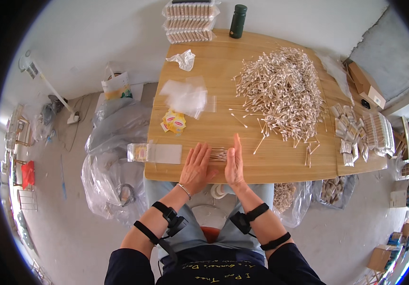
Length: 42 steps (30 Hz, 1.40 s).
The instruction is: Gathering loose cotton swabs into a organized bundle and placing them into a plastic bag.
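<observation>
A small row of cotton swabs (218,154) lies on the table near its front edge, between my two hands. My left hand (196,164) is flat, fingers stretched out, beside the swabs' left ends. On the other side my right hand (234,165) stands on its edge with fingers straight, its palm facing their right ends. Whether the palms press on the ends is hard to see. Left of my left hand is a clear bag (140,153) holding swabs, with a white card-like strip (168,154) beside it. A large heap of loose swabs (280,92) covers the far right.
Yellow labels (174,122), clear plastic sleeves (185,96) and a crumpled white wrapper (184,60) lie at the left. Packed swab bundles (189,21) and a dark green bottle (238,21) stand at the back. Small swab packs (349,130) and a cardboard box (366,85) are at the right.
</observation>
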Motion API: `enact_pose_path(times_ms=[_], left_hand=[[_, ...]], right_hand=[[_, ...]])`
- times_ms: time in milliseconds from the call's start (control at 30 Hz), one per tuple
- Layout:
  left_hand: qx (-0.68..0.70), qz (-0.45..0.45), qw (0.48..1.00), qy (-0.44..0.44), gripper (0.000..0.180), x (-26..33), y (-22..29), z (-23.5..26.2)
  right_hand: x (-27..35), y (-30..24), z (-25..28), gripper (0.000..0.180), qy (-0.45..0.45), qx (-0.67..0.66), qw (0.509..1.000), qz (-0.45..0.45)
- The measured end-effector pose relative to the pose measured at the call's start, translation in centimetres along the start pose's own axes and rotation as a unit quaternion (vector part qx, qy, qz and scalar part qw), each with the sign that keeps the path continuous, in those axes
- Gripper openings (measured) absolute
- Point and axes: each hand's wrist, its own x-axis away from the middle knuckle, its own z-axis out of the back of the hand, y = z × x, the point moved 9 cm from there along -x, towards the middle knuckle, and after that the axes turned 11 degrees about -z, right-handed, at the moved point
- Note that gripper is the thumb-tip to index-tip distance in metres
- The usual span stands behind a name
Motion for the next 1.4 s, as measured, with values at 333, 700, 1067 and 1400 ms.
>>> enact_pose_path(times_ms=[333, 700, 1067, 1400], left_hand=[[-0.061, 0.021, 0.994, -0.083, 0.084, -0.3, 0.6, -0.2], [-0.128, 0.05, 0.98, -0.147, 0.105, -3.1, -0.1, -1.9], [-0.037, 0.037, 0.99, -0.13, 0.104, 0.1, 2.5, -1.2], [0.369, 0.172, 0.865, 0.293, 0.052, 3.5, -5.1, 0.7]], right_hand=[[-0.5, 0.1, 2.1, 0.049, -0.005, 0.047, 0.999, 0.023], [-0.1, -0.8, 1.5, 0.056, 0.009, 0.083, 0.994, 0.064], [-0.2, -0.8, 1.5, 0.055, 0.008, 0.101, 0.992, 0.079], [3.5, -0.6, -7.0, 0.072, -0.166, 0.579, 0.785, 0.147]])
